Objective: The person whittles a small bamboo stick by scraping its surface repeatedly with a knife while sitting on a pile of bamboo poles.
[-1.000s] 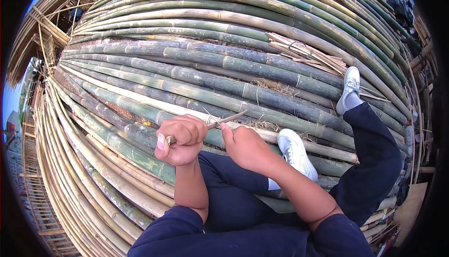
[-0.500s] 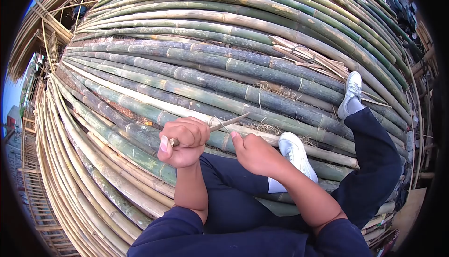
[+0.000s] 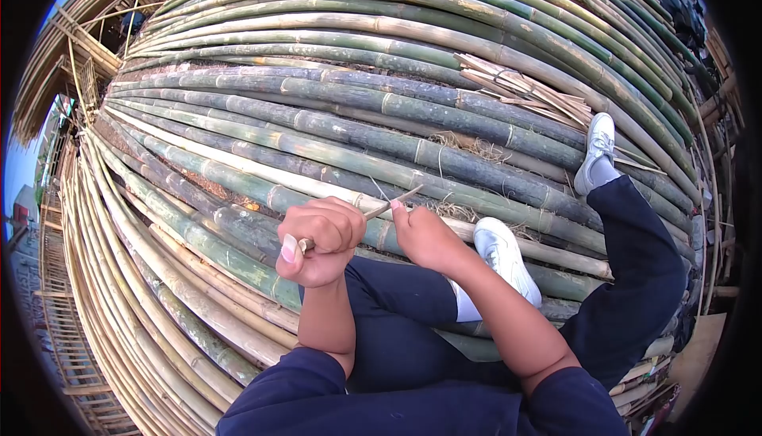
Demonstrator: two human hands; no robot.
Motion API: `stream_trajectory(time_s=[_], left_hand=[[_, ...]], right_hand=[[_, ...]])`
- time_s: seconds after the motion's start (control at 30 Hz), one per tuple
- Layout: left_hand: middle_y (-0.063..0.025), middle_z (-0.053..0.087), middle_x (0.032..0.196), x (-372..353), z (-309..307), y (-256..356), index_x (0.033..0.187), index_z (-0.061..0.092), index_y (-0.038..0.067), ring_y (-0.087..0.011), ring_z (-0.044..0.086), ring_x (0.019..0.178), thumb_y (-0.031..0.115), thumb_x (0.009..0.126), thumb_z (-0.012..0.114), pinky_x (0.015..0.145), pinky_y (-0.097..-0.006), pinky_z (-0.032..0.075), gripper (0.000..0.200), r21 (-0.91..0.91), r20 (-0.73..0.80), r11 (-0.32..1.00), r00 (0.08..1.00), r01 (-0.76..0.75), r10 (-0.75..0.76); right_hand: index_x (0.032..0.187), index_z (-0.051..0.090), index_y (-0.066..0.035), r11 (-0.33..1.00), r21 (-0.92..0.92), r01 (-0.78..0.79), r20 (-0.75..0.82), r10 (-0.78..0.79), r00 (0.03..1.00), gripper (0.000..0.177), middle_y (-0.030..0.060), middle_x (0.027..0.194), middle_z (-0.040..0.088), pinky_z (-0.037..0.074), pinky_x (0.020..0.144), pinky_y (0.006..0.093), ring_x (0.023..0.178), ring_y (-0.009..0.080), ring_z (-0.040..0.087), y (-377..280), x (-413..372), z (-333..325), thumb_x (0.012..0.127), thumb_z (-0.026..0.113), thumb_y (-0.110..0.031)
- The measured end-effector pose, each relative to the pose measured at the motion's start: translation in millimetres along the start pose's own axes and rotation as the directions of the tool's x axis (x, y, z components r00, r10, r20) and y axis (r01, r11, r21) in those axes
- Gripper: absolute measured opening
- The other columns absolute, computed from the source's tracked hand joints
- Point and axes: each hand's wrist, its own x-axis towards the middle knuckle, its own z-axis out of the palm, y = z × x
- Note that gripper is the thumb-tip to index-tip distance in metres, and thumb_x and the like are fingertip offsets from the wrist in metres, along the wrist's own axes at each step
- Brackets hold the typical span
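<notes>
My left hand (image 3: 321,239) is closed in a fist around a thin bamboo stick (image 3: 407,196). The pointed end sticks out to the right, and a short butt shows below the thumb. Close by on the right, my right hand (image 3: 429,237) is closed with its thumb up against the stick. A narrow grey knife blade (image 3: 380,190) crosses the stick and points up and left from this hand; the handle is hidden in the fingers. Both hands are above my bent leg (image 3: 405,289).
Long green bamboo poles (image 3: 341,158) lie side by side under me. A bundle of split bamboo strips (image 3: 524,86) rests at upper right, and fibrous shavings (image 3: 476,150) lie between poles. My white shoes (image 3: 504,257) are on the poles. Pale poles (image 3: 119,277) run along the left.
My right hand has moved slightly up, and the blade now rises higher above the stick. My left hand has shifted a little to the right, still gripping the stick.
</notes>
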Motion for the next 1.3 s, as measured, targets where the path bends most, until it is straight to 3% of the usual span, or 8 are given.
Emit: stream_trajectory(time_s=[0.5,0.57,0.63,0.73,0.87,1.0,1.07,1.3], left_hand=[[-0.0018,0.027,0.042,-1,3,-2,0.053,0.030,0.007,-0.0129,0.024,0.032,0.038,0.092,0.042,0.031,-0.0276,0.022,0.051,0.006,0.027,1.000,0.999,-0.017,0.017],[-0.0018,0.028,0.041,2,-5,0,0.053,0.029,0.007,-0.0127,0.024,0.032,0.039,0.092,0.042,0.031,-0.0275,0.022,0.052,0.036,0.015,0.999,1.000,-0.003,0.002],[-0.0016,0.027,0.041,3,-8,1,0.052,0.028,0.008,-0.0123,0.023,0.032,0.040,0.093,0.042,0.032,-0.0268,0.022,0.053,-0.013,-0.037,1.000,0.999,-0.024,0.023],[-0.0010,0.026,0.042,2,-9,2,0.053,0.028,0.008,-0.0121,0.023,0.032,0.040,0.092,0.042,0.031,-0.0268,0.022,0.053,-0.004,-0.011,1.000,1.000,-0.016,0.016],[-0.0012,0.027,0.042,2,-9,0,0.053,0.028,0.009,-0.0121,0.023,0.031,0.040,0.092,0.043,0.030,-0.0272,0.022,0.052,0.020,0.010,0.999,1.000,-0.029,0.029],[-0.0014,0.027,0.042,5,-6,1,0.053,0.028,0.009,-0.0120,0.023,0.032,0.039,0.093,0.043,0.031,-0.0268,0.022,0.052,0.023,-0.020,1.000,1.000,-0.014,0.014],[-0.0012,0.028,0.042,4,-4,0,0.053,0.028,0.008,-0.0121,0.024,0.031,0.040,0.094,0.043,0.031,-0.0265,0.023,0.053,0.019,-0.010,1.000,1.000,-0.019,0.019],[-0.0016,0.028,0.042,1,2,-2,0.053,0.029,0.008,-0.0128,0.025,0.032,0.040,0.095,0.043,0.031,-0.0265,0.023,0.054,0.017,0.067,1.000,0.997,-0.023,0.021]], right_hand=[[0.075,0.064,0.012,0.995,-0.021,-0.098,-0.048,0.097,0.994,0.070,0.0358,0.077,0.061,0.047,0.084,0.0535,0.082,0.0499,0.063,17,9,-4,0.104,0.029,-0.041],[0.066,0.050,0.010,0.997,0.077,-0.013,0.077,0.007,0.997,0.071,0.0193,0.055,0.050,0.049,0.068,0.0468,0.059,0.0311,0.062,-12,-19,-7,0.104,0.030,-0.046],[0.068,0.052,0.010,0.996,0.092,-0.003,0.074,-0.004,0.997,0.071,0.0215,0.056,0.050,0.048,0.070,0.0488,0.062,0.0329,0.063,-13,-19,-1,0.104,0.029,-0.046],[0.080,0.065,0.012,0.994,-0.007,-0.113,-0.131,0.111,0.985,0.069,0.0366,0.081,0.063,0.048,0.083,0.0515,0.084,0.0516,0.062,58,40,34,0.102,0.031,-0.043],[0.080,0.065,0.013,0.985,0.045,-0.164,-0.090,0.168,0.982,0.071,0.0368,0.082,0.063,0.049,0.082,0.0528,0.085,0.0520,0.062,71,42,22,0.102,0.032,-0.046],[0.073,0.064,0.012,0.988,0.099,-0.120,0.068,0.114,0.991,0.074,0.0357,0.077,0.062,0.049,0.082,0.0524,0.083,0.0510,0.063,-15,-13,-1,0.101,0.034,-0.050],[0.061,0.059,0.009,0.986,0.160,0.047,-0.096,-0.032,0.995,0.076,0.0254,0.056,0.056,0.049,0.064,0.0469,0.060,0.0363,0.064,-6,-10,15,0.101,0.039,-0.053],[0.070,0.064,0.011,0.987,-0.017,-0.159,-0.175,0.153,0.973,0.077,0.0327,0.065,0.059,0.050,0.074,0.0483,0.072,0.0459,0.065,46,47,16,0.100,0.038,-0.055]])
